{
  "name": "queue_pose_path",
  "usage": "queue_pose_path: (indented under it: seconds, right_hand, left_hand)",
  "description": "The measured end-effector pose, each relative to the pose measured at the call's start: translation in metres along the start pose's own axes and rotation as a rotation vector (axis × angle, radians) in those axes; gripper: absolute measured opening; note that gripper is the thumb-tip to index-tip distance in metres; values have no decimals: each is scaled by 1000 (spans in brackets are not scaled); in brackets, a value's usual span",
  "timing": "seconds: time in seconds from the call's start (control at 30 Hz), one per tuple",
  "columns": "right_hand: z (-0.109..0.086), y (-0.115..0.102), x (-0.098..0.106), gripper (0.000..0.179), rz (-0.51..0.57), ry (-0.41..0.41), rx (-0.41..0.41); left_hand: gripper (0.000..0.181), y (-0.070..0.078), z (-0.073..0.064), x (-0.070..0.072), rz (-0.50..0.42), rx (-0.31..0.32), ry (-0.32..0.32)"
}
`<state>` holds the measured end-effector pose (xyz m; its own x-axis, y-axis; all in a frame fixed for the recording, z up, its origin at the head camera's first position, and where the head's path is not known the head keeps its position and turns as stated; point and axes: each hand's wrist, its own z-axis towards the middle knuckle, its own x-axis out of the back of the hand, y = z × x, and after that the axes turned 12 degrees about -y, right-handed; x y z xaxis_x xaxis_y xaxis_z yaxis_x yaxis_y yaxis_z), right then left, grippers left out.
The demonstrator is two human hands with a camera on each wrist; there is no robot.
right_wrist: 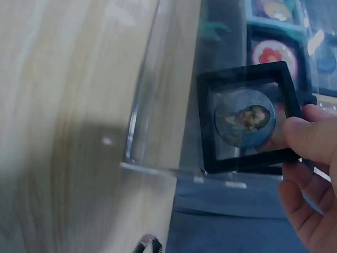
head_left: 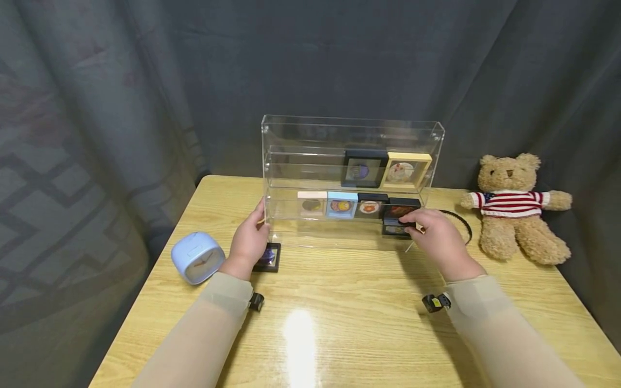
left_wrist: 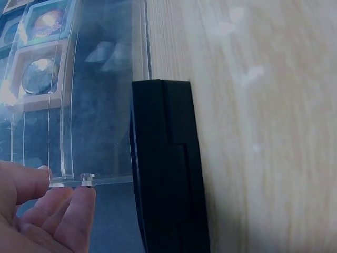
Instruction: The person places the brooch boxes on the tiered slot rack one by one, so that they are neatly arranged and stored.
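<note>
A clear acrylic display rack [head_left: 310,129] stands upright on the table. My left hand [head_left: 248,237] holds its left side edge between thumb and fingers, seen close in the left wrist view. With thumb and fingers my right hand [head_left: 439,237] pinches a small black frame [right_wrist: 245,118] with a round picture inside, held in front of the rack's lower right. It overlaps another black frame [head_left: 405,203] on the lower shelf. Beside that one are black, light blue [head_left: 342,206] and pale pink [head_left: 312,205] frames. The upper shelf carries a black frame [head_left: 364,170] and a yellow frame [head_left: 406,171].
Another black frame [head_left: 274,257] is on the table by my left wrist. A blue clock [head_left: 196,257] stands at the left. At the right sits a teddy bear [head_left: 511,207] in a striped sweater, with a dark curved band [head_left: 463,221] between it and the rack.
</note>
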<state>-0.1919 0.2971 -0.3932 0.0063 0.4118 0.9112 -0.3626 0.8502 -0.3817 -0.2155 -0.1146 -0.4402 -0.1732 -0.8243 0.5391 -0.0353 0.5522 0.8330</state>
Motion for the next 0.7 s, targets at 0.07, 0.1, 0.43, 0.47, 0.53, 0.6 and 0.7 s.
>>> queue_pose_path:
  seconds: [0.07, 0.1, 0.43, 0.47, 0.53, 0.6, 0.7]
  right_hand:
    - [1, -1, -3, 27, -1, -18, -14]
    - [1, -1, -5, 27, -4, -34, -23]
    - [1, -1, -21, 26, -167, -73, 17]
    - [2, -3, -22, 25, -181, -71, 19]
    - [3, -10, -22, 23, -195, -56, 21]
    - [5, -22, -23, 22, -179, -36, 33]
    - [11, -51, -29, 23, -116, -50, 105]
  left_hand:
    - [67, -1, 0, 1, -4, -2, -1]
    - [67, -1, 1, 1, -6, -3, -2]
    - [67, 0, 0, 2, -24, -14, -11]
    - [67, 0, 0, 2, -24, -14, -8]
    - [67, 1, 0, 3, -29, -13, -8]
    - [67, 1, -1, 5, -33, -7, -21]
    - [67, 1, 0, 8, -49, 9, -47]
